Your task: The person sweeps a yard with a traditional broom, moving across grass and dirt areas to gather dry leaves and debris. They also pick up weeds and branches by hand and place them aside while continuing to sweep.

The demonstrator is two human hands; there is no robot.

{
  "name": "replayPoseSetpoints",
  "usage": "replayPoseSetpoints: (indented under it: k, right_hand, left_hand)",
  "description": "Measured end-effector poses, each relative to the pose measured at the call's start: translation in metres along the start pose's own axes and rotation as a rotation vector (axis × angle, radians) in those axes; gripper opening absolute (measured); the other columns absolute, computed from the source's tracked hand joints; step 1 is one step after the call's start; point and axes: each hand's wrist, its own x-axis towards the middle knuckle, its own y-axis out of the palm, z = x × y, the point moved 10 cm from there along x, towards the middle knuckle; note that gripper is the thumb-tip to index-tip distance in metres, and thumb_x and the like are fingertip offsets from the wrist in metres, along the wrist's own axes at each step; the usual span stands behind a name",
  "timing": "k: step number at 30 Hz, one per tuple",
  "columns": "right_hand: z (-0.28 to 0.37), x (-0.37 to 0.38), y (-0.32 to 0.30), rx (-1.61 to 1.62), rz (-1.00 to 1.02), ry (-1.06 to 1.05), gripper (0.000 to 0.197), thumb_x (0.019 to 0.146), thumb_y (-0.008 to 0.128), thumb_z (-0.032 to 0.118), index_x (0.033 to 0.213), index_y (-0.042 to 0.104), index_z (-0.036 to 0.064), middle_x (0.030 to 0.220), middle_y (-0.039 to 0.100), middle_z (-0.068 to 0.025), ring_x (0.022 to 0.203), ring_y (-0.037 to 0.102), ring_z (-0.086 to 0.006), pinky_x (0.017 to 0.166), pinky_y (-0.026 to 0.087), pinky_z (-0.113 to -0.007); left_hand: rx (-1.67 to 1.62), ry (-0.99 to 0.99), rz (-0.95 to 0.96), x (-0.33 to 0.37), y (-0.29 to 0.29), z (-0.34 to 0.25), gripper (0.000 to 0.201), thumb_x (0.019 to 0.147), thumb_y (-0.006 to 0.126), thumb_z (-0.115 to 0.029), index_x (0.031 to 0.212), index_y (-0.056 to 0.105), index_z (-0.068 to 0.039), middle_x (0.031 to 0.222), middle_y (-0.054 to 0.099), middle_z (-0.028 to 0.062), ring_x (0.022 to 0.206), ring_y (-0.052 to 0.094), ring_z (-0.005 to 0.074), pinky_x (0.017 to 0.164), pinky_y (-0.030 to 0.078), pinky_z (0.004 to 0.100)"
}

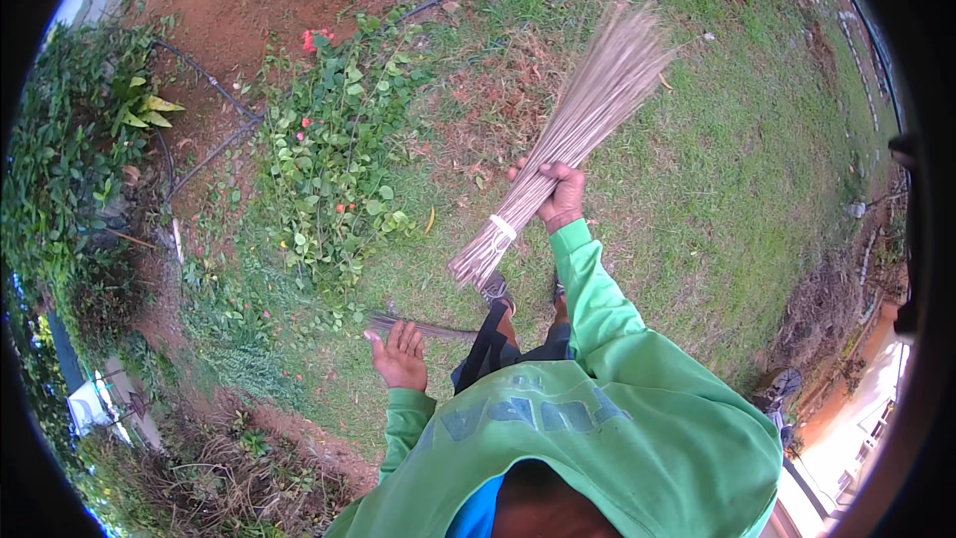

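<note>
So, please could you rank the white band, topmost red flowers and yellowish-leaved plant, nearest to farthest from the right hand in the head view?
1. White band: around the bundle, lower left.
2. Topmost red flowers: upper left.
3. Yellowish-leaved plant: far left.

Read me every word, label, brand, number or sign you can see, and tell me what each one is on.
Green top: large blue-grey lettering across it; I don't copy out printed words.
Green top, beside the large letters: smaller, faint marks, too small and blurred to read.
Bundle of thin sticks and its white tie: no lettering that I can make out.
</note>
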Motion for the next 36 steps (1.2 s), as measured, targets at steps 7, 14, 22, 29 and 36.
replayPoseSetpoints:
  k: [7, 14, 22, 29, 36]
  right_hand:
    - [-0.047, -0.030, 0.030, -0.097, -0.017, -0.292, 0.054, 0.060, 0.051, 0.000, 0.113, 0.047, -0.0074, 0.092, 0.053, -0.0140, 0.081, 0.059, -0.0301, 0.073, 0.054, -0.050]
    - [-0.048, -0.043, 0.031, -0.144, -0.049, -0.362, 0.053, 0.060, 0.051, -0.003, 0.113, 0.048, -0.0049, 0.089, 0.058, -0.0157, 0.070, 0.061, -0.0287, 0.062, 0.056, -0.043]
    - [-0.051, -0.086, 0.042, -0.326, -0.131, -0.397, 0.053, 0.059, 0.052, 0.000, 0.112, 0.050, -0.0063, 0.083, 0.056, -0.0132, 0.069, 0.060, -0.0247, 0.060, 0.055, -0.038]
    - [-0.052, -0.084, 0.037, -0.543, -0.336, -0.458, 0.017, 0.064, 0.058, -0.007, 0.081, 0.058, -0.0073, 0.069, 0.061, -0.0128, 0.057, 0.061, -0.0253, 0.053, 0.052, -0.037]
    - [-0.170, -0.103, -0.022, -0.699, -0.072, 0.251, 0.007, 0.068, 0.053, -0.009, 0.070, 0.058, -0.0124, 0.069, 0.061, -0.0212, 0.062, 0.063, -0.0317, 0.054, 0.054, -0.042]
  left_hand:
    - [-0.123, 0.037, 0.342, 0.048, 0.198, -0.003, 0.093, 0.078, 0.055, -0.072, 0.127, 0.041, 0.006, 0.117, 0.050, 0.0156, 0.115, 0.044, 0.0305, 0.092, 0.037, 0.0464]
    - [-0.156, -0.167, -0.026, 0.103, 0.065, 0.010, 0.102, 0.079, 0.047, -0.075, 0.139, 0.030, 0.006, 0.132, 0.046, 0.0195, 0.120, 0.044, 0.0347, 0.092, 0.038, 0.0485]
    - [-0.108, -0.268, -0.014, 0.090, 0.047, 0.032, 0.095, 0.080, 0.046, -0.075, 0.124, 0.047, 0.010, 0.113, 0.059, 0.0225, 0.100, 0.060, 0.0316, 0.088, 0.049, 0.0428]
    - [0.133, -0.159, 0.295, 0.055, 0.147, 0.049, 0.063, 0.087, 0.057, -0.054, 0.115, 0.053, 0.003, 0.101, 0.063, 0.0116, 0.087, 0.063, 0.0248, 0.078, 0.050, 0.0384]
    - [0.618, -0.334, 0.939, -0.005, 0.143, 0.043, 0.051, 0.076, 0.076, -0.017, 0.119, 0.053, -0.004, 0.103, 0.062, 0.0082, 0.090, 0.063, 0.0199, 0.082, 0.052, 0.0355]
